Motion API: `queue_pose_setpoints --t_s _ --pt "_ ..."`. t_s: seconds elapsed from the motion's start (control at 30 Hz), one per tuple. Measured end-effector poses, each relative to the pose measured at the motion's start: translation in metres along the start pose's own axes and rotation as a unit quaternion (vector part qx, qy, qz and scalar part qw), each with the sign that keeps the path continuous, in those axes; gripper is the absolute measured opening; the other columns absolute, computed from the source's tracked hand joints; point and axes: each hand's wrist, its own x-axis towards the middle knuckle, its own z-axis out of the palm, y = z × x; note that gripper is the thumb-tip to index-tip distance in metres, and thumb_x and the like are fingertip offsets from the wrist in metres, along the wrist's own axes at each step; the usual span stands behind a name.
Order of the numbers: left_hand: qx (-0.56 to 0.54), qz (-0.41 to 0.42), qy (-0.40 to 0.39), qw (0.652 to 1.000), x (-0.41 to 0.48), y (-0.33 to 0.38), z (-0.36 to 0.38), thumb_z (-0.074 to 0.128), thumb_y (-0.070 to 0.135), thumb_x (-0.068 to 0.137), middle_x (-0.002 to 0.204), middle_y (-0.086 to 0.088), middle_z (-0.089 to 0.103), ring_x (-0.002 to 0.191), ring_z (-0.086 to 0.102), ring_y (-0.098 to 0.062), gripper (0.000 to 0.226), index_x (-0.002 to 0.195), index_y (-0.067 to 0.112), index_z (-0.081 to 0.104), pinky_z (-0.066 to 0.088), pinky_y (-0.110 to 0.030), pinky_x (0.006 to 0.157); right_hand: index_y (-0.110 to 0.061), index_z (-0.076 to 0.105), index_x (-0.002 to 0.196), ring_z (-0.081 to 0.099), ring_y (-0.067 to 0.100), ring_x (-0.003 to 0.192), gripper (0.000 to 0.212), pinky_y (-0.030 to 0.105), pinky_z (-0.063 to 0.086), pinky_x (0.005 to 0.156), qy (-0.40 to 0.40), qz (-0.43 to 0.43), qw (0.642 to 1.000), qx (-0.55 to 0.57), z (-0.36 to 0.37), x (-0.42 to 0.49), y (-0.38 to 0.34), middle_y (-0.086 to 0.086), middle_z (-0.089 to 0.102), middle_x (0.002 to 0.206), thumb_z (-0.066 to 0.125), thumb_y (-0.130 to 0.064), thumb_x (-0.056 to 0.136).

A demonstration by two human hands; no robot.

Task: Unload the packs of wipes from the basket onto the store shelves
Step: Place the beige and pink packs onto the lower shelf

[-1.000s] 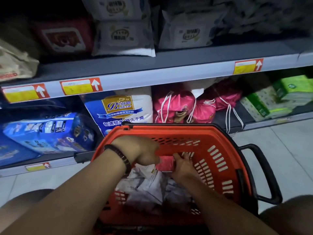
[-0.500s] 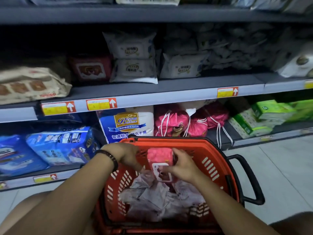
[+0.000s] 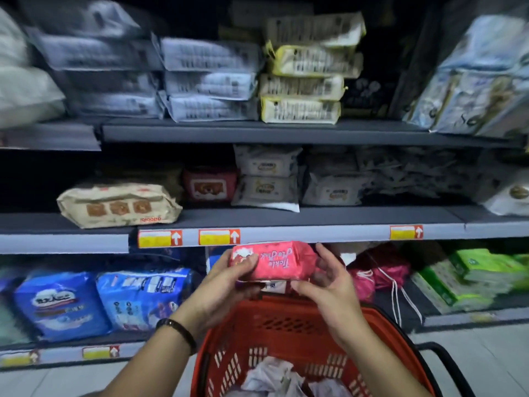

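A pink pack of wipes point(image 3: 276, 262) is held up between both hands, just below the front edge of the middle shelf point(image 3: 315, 233). My left hand point(image 3: 229, 279) grips its left end, thumb on top. My right hand point(image 3: 329, 279) holds its right end with curled fingers. Below them stands the red basket point(image 3: 289, 325), with several pale crumpled packs point(image 3: 274, 376) lying at its bottom. On the middle shelf sit a dark red wipes pack point(image 3: 210, 184) and white wipes packs point(image 3: 266, 179).
The top shelf point(image 3: 257, 131) carries stacked white and yellow packs. A tan pack point(image 3: 117, 204) lies at the middle shelf's left. Blue diaper packs point(image 3: 100, 299), pink drawstring bags point(image 3: 378, 270) and green tissue packs point(image 3: 469, 273) fill the bottom shelf. Tiled floor shows at right.
Both hands have lifted the pink pack out of the basket and up to the middle shelf's edge, turning it flat. The view has tilted upward, revealing the top shelf.
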Motion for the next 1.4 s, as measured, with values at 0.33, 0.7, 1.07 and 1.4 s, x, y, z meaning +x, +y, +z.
queue_pose_setpoints --t_s 0.33,0.7,1.07,1.4 --pt "0.127 0.306 0.151 0.931 0.022 0.065 -0.032 0.083 0.014 0.09 0.126 -0.011 0.071 0.109 0.074 -0.017 0.047 0.133 0.025 0.067 0.061 -0.032 0.089 -0.037 0.056 0.153 0.067 -0.006 0.098 0.072 0.011 0.051 0.096 0.046 -0.115 0.978 -0.168 0.089 0.063 -0.066 -0.001 0.063 0.12 0.085 -0.021 0.089" --pt "0.415 0.211 0.377 0.8 0.061 0.072 -0.076 0.07 0.015 0.092 0.117 -0.003 0.07 0.111 0.064 -0.031 0.043 0.13 0.023 0.051 0.054 -0.047 0.095 -0.035 0.044 0.161 0.059 0.027 0.132 0.064 0.048 0.042 0.113 0.01 -0.076 0.914 -0.398 0.177 0.127 -0.044 -0.001 0.065 0.137 0.069 -0.031 0.102" --pt "0.45 0.211 0.387 0.777 0.043 0.07 -0.05 0.074 0.024 0.088 0.138 -0.014 0.046 0.116 0.058 -0.04 0.065 0.14 0.011 0.038 0.054 -0.053 0.095 -0.027 0.058 0.149 0.063 0.015 0.124 0.055 0.03 0.05 0.106 -0.065 -0.107 0.941 -0.316 0.134 0.12 -0.05 -0.002 0.069 0.133 0.074 -0.028 0.097" --pt "0.731 -0.038 -0.077 0.677 0.027 -0.066 0.021 0.069 0.051 0.088 0.112 -0.003 0.077 0.105 0.071 -0.025 0.032 0.106 0.026 0.075 0.057 -0.034 0.091 -0.025 0.071 0.079 0.065 -0.003 0.064 0.017 0.015 0.05 0.066 -0.181 0.099 0.878 -0.432 -0.031 0.023 0.075 -0.009 0.071 0.07 0.077 -0.014 0.091"
